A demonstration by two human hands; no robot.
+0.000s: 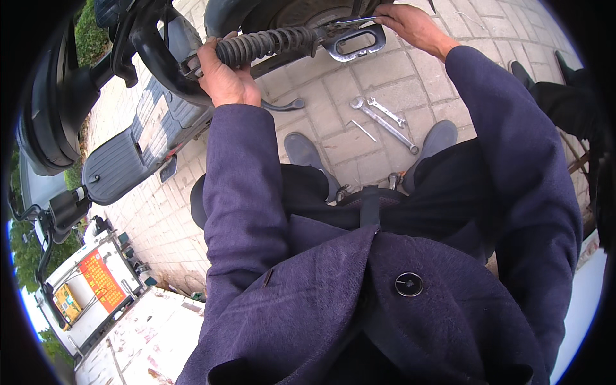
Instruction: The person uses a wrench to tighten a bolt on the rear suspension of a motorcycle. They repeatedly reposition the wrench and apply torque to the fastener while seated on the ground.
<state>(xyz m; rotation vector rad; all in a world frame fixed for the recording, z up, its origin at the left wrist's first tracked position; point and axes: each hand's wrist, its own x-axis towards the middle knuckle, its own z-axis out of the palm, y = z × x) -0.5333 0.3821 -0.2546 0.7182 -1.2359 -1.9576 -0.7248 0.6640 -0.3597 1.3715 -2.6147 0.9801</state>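
A shock absorber with a dirty coil spring point(269, 45) lies across the top of the view, against a black scooter point(154, 122). My left hand point(224, 74) is closed around its left end, fingers wrapped behind it. At the right end, beside the wheel point(282, 11), my right hand point(410, 27) grips a slim silvery metal tool point(356, 21). That tool points left toward the shock absorber's right end; its exact kind I cannot make out. Just below it sits a metal bracket with an oblong slot point(356, 45).
On the paving between my shoes lie a long wrench point(388, 125), a shorter wrench point(387, 112) and a thin rod point(364, 130). A black lever point(285, 104) sticks out below the scooter. Another person's dark-clothed leg point(561, 106) is at right; a white vehicle point(96, 282) stands lower left.
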